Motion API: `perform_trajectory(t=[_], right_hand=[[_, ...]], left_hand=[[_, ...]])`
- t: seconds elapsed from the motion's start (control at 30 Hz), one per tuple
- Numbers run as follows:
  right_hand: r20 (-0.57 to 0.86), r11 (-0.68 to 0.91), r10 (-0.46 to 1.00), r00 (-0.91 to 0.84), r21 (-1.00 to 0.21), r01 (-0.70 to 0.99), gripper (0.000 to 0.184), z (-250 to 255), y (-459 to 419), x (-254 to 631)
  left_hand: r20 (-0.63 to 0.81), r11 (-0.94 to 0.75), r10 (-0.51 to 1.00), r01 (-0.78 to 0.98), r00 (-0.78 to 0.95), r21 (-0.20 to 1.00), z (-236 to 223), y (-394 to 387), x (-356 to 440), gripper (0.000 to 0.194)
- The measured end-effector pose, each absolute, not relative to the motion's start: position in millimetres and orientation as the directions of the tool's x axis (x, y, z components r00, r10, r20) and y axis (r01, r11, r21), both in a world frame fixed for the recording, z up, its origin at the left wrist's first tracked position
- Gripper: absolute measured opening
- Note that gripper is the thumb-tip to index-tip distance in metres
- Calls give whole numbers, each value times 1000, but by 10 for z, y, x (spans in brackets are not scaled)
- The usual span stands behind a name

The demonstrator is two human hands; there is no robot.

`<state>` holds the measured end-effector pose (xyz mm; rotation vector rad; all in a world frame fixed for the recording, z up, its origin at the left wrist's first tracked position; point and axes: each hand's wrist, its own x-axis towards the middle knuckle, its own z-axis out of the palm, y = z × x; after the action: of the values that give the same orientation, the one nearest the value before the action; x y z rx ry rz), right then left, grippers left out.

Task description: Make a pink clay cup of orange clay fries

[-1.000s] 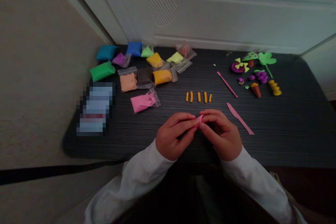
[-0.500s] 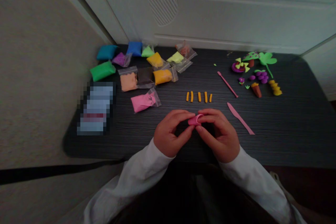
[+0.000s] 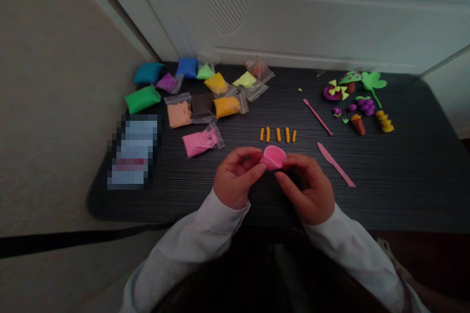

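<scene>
Fingers (image 3: 257,168) of both hands pinch soft, cupped pink clay disc (image 3: 273,156).

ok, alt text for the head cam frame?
Both hands, left hand and right hand, pinch a flattened pink clay disc above a dark striped table. Five short orange clay sticks lie just beyond; a pink plastic knife lies to the right.

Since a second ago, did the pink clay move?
Yes. The pink clay, held between the left hand and right hand, has moved up toward the orange sticks and now shows as a flat round disc.
</scene>
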<state>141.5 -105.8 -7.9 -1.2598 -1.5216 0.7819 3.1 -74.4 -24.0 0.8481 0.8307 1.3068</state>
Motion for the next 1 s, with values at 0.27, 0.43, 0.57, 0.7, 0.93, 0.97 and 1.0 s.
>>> perform_trajectory(t=[0.27,0.43,0.57,0.7,0.93,0.97,1.0], right_hand=[[296,278,955,-12,-881,383,22,-51,-1038,1449],[288,291,955,-73,-858,424,21,-18,-1019,1459],[291,320,947,-135,-828,461,18,-17,-1001,1462],[292,321,947,-138,-809,492,15,-54,-986,1454],[266,339,941,-209,-745,574,17,-142,-973,1452],[261,339,941,-215,-736,587,17,-149,-972,1453],[257,336,942,-216,-727,599,17,-155,-971,1455]], left_hand=[[166,-135,973,-193,159,972,-216,-809,7,25],[251,-285,944,151,213,946,-204,-801,-75,25],[281,-339,925,221,255,915,-197,-784,-126,22],[316,-416,892,317,322,852,-170,-758,-165,20],[394,-545,834,467,385,697,-204,-699,-212,15],[399,-550,832,483,386,681,-210,-695,-213,15],[399,-552,831,499,386,668,-214,-692,-212,14]])
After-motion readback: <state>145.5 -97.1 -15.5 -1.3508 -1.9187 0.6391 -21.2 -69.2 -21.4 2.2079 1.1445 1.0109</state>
